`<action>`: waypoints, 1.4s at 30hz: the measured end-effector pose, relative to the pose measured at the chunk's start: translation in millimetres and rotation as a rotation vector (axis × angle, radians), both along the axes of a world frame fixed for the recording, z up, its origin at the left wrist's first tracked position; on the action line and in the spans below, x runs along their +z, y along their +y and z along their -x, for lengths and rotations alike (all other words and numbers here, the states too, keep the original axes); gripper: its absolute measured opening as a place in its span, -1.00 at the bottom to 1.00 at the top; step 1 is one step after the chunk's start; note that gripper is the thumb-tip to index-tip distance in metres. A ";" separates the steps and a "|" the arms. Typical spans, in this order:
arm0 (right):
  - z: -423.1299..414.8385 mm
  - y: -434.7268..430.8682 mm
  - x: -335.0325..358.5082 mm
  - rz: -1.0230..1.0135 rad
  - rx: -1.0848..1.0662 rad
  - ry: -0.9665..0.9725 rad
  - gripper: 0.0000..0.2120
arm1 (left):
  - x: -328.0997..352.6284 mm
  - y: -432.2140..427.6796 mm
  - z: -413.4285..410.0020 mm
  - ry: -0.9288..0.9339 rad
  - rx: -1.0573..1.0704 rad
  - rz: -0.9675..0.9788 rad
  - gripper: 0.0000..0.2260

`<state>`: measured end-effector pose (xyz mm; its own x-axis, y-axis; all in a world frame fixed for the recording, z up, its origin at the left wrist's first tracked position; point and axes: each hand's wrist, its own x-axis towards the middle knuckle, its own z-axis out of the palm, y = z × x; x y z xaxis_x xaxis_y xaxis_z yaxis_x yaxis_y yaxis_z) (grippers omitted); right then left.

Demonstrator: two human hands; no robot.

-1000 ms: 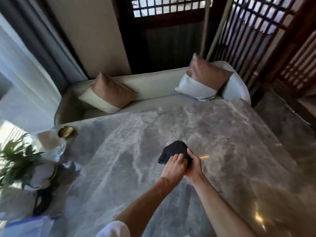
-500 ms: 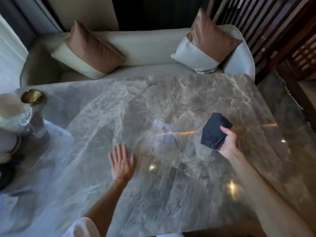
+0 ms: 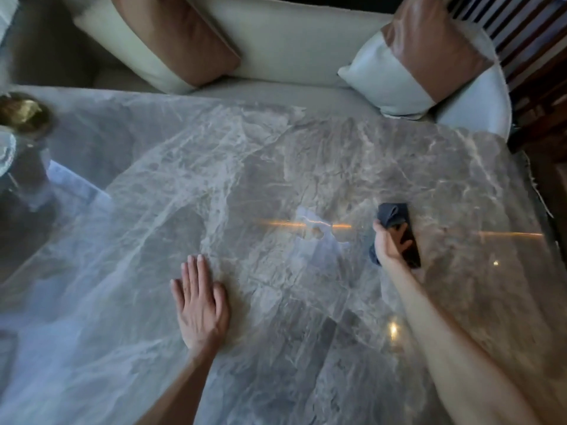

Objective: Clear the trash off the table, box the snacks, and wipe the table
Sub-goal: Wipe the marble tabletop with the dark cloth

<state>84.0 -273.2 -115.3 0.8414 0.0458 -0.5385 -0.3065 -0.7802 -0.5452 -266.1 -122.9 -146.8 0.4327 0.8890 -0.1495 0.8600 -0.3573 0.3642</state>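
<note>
My right hand (image 3: 389,244) is at centre right of the frame, fingers curled round a dark grey folded cloth (image 3: 395,220), thumb on the near side; the cloth sticks out past my fingers toward the top of the frame and its lower part is pressed against the glossy grey marble table (image 3: 276,167). Can't tell how much of the cloth is flat on the surface, my hand covers it. My left hand (image 3: 201,305) is at lower centre, palm down flat on the table, fingers straight and close together, thumb out to the right, holding nothing. The two hands are well apart. Both forearms are bare and run in from the bottom edge. The table fills most of the frame, with pale veins, a thin orange light streak across the middle and a few small bright reflections at lower right. At upper left, near the table's edge, a round brass-coloured dish (image 3: 23,113) sits by some blurred glassy item that I can't make out. Beyond the far table edge is a cream upholstered sofa (image 3: 291,41) carrying a brown and cream cushion (image 3: 165,38) at upper left and a brown and white cushion (image 3: 420,59) at upper right. Dark wooden slats (image 3: 534,35) are in the top right corner.
</note>
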 end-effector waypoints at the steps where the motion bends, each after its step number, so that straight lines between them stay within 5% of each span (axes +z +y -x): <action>1: 8.9 14.1 -6.9 0.052 0.072 -0.027 -0.40 | 0.1 0.4 0.3 -0.008 -0.003 0.004 -0.43; 11: 71.4 87.0 -15.2 -0.170 0.643 0.057 -0.43 | -3.2 1.0 3.2 -0.029 -0.015 0.012 -0.41; 15: 96.2 89.9 -14.0 -0.076 1.161 -0.123 -0.44 | -3.1 0.5 3.7 -0.024 -0.022 0.016 -0.40; 22: 97.2 15.2 -11.8 0.072 1.614 -0.387 -0.38 | -6.6 0.4 5.5 -0.029 -0.017 0.005 -0.39; 26: 58.9 -12.5 -2.5 0.118 1.460 -0.264 -0.42 | -7.3 0.0 5.8 -0.045 -0.023 0.012 -0.37; 30: 52.9 -17.4 8.7 -0.075 0.984 -0.039 -0.50 | -7.6 0.4 5.4 -0.059 -0.022 0.016 -0.36; 39: 154.9 31.6 -14.8 0.036 0.312 -0.225 -0.34 | -7.1 1.0 4.7 -0.073 -0.014 0.005 -0.37; 42: 171.4 63.7 -17.4 0.066 0.314 -0.178 -0.31 | -7.1 0.9 4.1 -0.083 -0.009 -0.002 -0.37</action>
